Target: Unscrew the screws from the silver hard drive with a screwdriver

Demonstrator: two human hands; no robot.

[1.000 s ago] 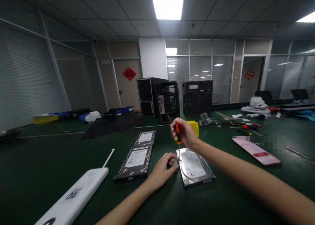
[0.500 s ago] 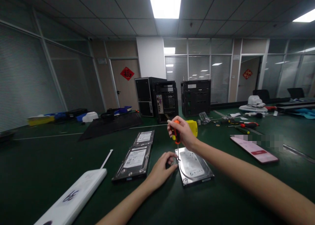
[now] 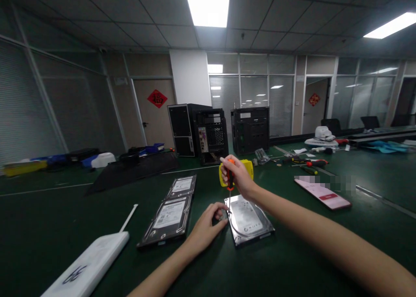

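My right hand (image 3: 238,176) is closed round the orange and black handle of a screwdriver (image 3: 229,182), held upright with its tip on the near-left corner of a silver hard drive (image 3: 249,219). My left hand (image 3: 206,228) rests at that drive's left edge, fingers curled and pinched against the corner by the screwdriver tip. The drive lies flat on the dark green table (image 3: 65,219). Whether anything sits between the left fingers is too small to see.
Two more hard drives (image 3: 169,217) (image 3: 182,185) lie in a row to the left. A white device with an antenna (image 3: 87,266) sits near left. A yellow box (image 3: 248,168), computer cases (image 3: 211,134) (image 3: 250,129), hand tools (image 3: 312,163) and a phone (image 3: 322,193) lie beyond.
The view has shifted so everything sits slightly further left. My right hand's fingers have turned on the screwdriver handle. My left hand stays at the drive's corner.
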